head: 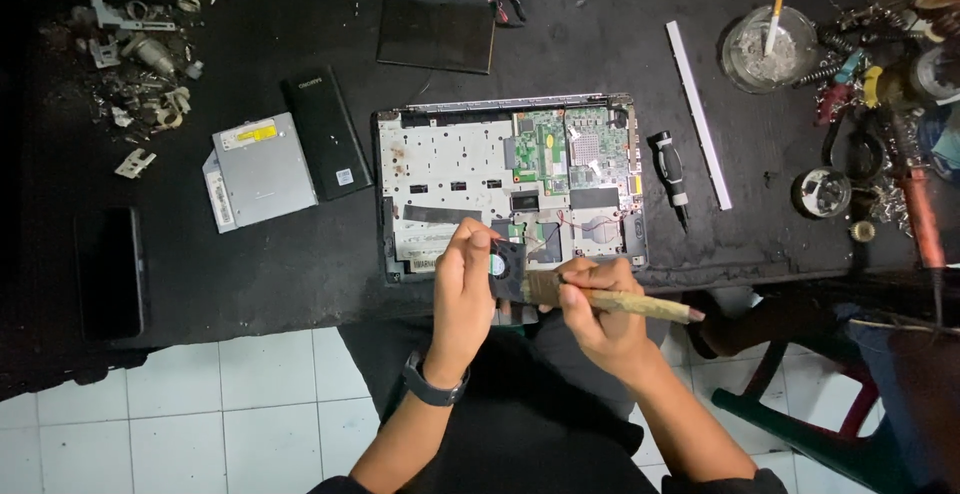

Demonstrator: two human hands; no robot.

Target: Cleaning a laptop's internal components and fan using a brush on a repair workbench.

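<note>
The small black cooling fan [508, 266] sits pinched in the left hand [462, 289], fingers curled over its left edge and thumb side, so the fan sticks out to the right of that hand with its round hub showing. It is held just off the near edge of the opened laptop chassis [450, 169], over the person's lap rather than resting on the table. Right against the fan's right side is the bristle head of a paintbrush [610, 301], and the right hand [600, 314] is closed around the brush's pale wooden handle close to the ferrule, the handle's tip pointing away to the right. The two hands are close together, nearly touching, with the fan between them. A dark watch [433, 388] rides the left wrist.

Behind the fan, the chassis lies open with its green circuit board [572, 149] exposed on the right half. Just right of the chassis lies a black-handled screwdriver [672, 176], and beyond that a long white strip [698, 114]. Further right of the chassis stands a glass ashtray [745, 54] with a cigarette leaning in it. Left of the chassis are a black flat pack [326, 132] and a silver optical drive [260, 169]; well left of those lies a dark phone [110, 272]. Above the chassis rests a thin dark panel [436, 34].
</note>
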